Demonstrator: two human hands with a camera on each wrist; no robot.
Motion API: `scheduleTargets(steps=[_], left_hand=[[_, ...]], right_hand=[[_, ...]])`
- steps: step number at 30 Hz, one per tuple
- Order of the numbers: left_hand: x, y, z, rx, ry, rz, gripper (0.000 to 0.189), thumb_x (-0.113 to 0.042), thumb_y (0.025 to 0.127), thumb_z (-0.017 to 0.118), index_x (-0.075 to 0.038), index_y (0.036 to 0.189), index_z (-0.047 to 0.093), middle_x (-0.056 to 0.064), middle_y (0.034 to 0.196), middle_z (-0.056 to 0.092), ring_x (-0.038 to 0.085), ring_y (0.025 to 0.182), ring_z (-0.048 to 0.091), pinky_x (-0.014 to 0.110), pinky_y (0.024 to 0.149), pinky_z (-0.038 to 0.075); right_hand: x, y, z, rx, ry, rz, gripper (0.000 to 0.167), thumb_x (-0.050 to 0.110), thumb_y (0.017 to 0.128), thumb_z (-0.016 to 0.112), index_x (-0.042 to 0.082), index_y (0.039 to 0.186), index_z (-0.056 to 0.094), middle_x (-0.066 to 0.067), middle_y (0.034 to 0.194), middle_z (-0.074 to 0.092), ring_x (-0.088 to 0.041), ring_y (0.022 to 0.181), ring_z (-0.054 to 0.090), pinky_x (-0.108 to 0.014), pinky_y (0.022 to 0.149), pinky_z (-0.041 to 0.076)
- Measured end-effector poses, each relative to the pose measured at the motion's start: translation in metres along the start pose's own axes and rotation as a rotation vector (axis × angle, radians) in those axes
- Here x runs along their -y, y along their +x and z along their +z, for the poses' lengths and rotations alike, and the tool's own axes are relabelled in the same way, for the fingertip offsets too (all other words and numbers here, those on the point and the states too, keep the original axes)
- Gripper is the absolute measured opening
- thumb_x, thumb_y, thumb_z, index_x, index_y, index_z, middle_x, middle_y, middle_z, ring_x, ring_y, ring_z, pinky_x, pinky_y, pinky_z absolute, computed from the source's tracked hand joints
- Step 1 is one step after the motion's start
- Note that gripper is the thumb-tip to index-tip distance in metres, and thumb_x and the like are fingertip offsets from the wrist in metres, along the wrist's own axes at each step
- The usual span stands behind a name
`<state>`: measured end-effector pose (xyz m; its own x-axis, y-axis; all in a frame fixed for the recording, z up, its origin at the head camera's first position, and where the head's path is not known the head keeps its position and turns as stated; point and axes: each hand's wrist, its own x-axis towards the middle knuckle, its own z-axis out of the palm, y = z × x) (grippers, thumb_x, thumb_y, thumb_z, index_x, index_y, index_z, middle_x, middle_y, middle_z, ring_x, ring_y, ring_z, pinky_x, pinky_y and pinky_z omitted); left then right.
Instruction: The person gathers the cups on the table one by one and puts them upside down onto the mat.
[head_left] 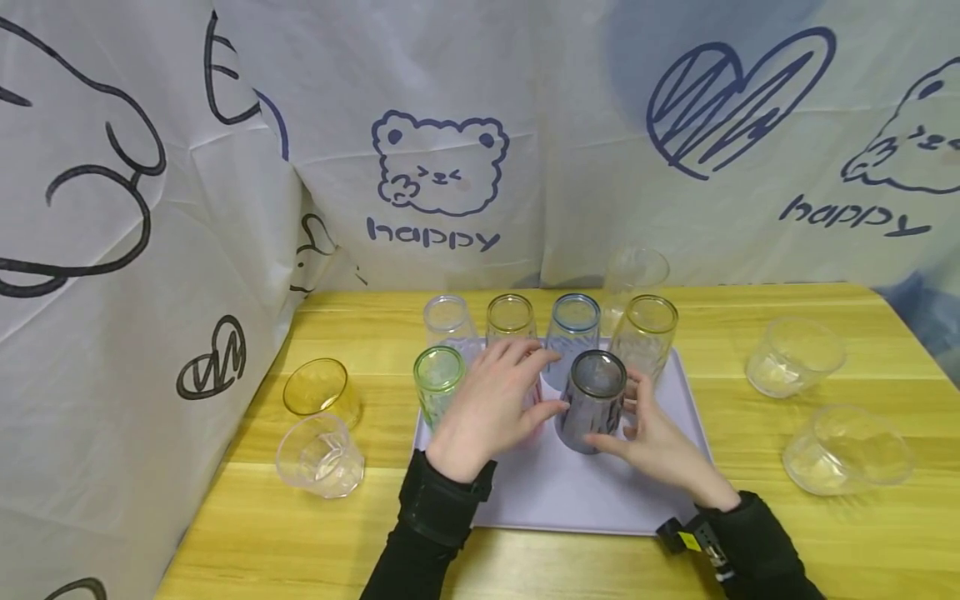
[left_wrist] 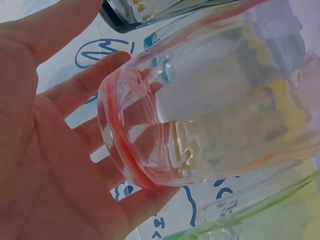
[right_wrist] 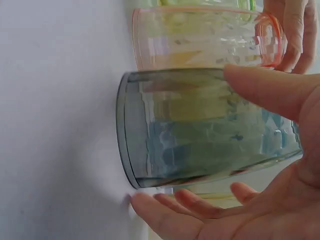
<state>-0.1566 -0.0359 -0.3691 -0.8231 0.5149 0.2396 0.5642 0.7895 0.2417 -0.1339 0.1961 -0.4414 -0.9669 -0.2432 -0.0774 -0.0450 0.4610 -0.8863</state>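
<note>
A dark grey glass (head_left: pixel 592 404) stands upside down on a lavender tray (head_left: pixel 577 504). My right hand (head_left: pixel 663 437) is loosely spread around it. In the right wrist view its thumb (right_wrist: pixel 265 90) overlaps the upper side, while a narrow gap shows between the glass and the opposite fingers (right_wrist: pixel 165 215). My left hand (head_left: pixel 491 400) is spread over an upside-down pink-rimmed glass (left_wrist: pixel 210 105), its palm facing the glass's base. In the head view the left hand mostly hides that glass, and the left thumb reaches toward the grey glass's side.
Upside-down glasses surround the hands: green (head_left: pixel 438 375), clear (head_left: pixel 447 321), amber (head_left: pixel 510 317), blue (head_left: pixel 575 321) and yellow (head_left: pixel 651 325). A tall clear glass (head_left: pixel 633 275) stands behind. On the wooden table are a yellow cup (head_left: pixel 322 392), a pinkish cup (head_left: pixel 322 458) and clear cups (head_left: pixel 795 358) at right.
</note>
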Motion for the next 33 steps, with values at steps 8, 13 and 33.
scheduleTargets(steps=[8, 13, 33], left_hand=[[-0.0019, 0.0005, 0.0024, 0.0, -0.003, -0.019, 0.06, -0.046, 0.088, 0.075, -0.023, 0.141, 0.057, 0.003, 0.14, 0.06, 0.027, 0.136, 0.051, 0.05, 0.117, 0.041], [-0.002, 0.0006, 0.0051, 0.004, -0.001, -0.029, 0.064, -0.044, 0.087, 0.077, -0.024, 0.144, 0.054, 0.004, 0.142, 0.058, 0.028, 0.138, 0.049, 0.05, 0.12, 0.038], [-0.0023, 0.0011, 0.0082, 0.019, 0.02, -0.04, 0.063, -0.043, 0.087, 0.077, -0.025, 0.143, 0.054, 0.005, 0.145, 0.057, 0.028, 0.14, 0.046, 0.05, 0.122, 0.035]], right_hand=[[0.0001, -0.0014, -0.0021, 0.054, -0.002, -0.003, 0.081, 0.015, 0.094, 0.071, 0.005, 0.151, 0.015, -0.036, 0.146, 0.039, -0.06, 0.134, 0.041, -0.061, 0.1, 0.053], [-0.0005, -0.0005, -0.0014, 0.071, 0.002, 0.001, 0.079, 0.014, 0.096, 0.068, 0.005, 0.152, 0.015, -0.036, 0.149, 0.035, -0.058, 0.136, 0.04, -0.059, 0.103, 0.051], [0.0032, -0.0008, -0.0029, 0.053, -0.018, 0.009, 0.082, 0.019, 0.094, 0.071, 0.003, 0.153, 0.015, -0.037, 0.15, 0.033, -0.059, 0.137, 0.038, -0.063, 0.109, 0.043]])
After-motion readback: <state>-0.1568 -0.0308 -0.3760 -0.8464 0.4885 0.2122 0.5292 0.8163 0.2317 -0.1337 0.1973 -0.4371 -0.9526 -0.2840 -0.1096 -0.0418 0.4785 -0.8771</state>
